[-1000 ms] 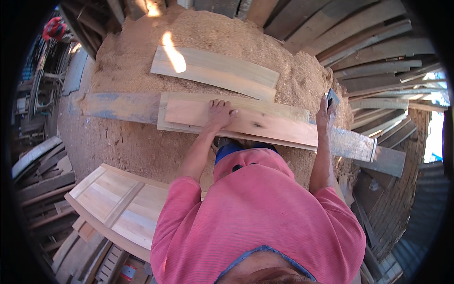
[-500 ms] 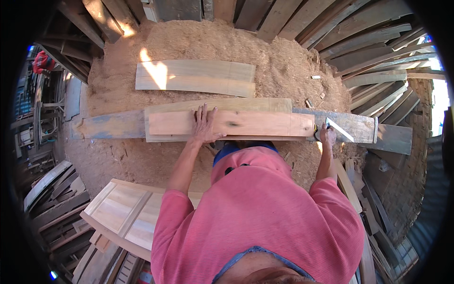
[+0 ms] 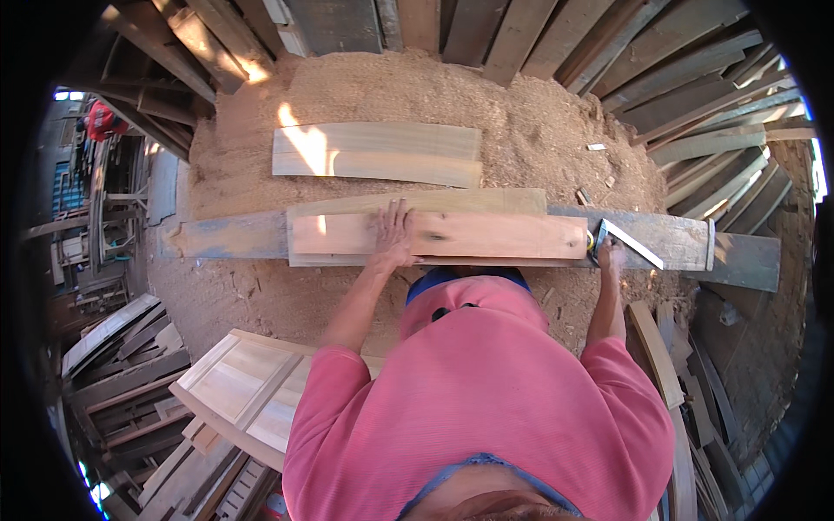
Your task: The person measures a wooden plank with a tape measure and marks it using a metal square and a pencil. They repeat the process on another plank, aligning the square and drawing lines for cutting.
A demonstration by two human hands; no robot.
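Note:
A smooth reddish plank [image 3: 504,236] with a dark knot lies on a wider pale board [image 3: 469,200]. Both rest along a long, weathered bench plank [image 3: 221,236] that runs across in front of me. My left hand [image 3: 396,236] is laid flat on the reddish plank, left of the knot, fingers stretched out. Just past the plank's right end, my right hand [image 3: 611,253] is closed around the handle of a carpenter's square [image 3: 638,245] with a white blade. Beside those fingers shows a small black and yellow thing [image 3: 592,240], too covered to name.
Another pale board [image 3: 382,152] lies on the sawdust-covered ground [image 3: 417,91] beyond the bench. Timber planks [image 3: 695,95] lean around the far and right sides. A panelled wooden piece [image 3: 239,386] lies at lower left, near stacked offcuts [image 3: 126,373].
The whole view has shifted, so everything sits farther right and slightly lower. My left hand keeps its place on the plank with its fingers closer together. My right hand still holds the square.

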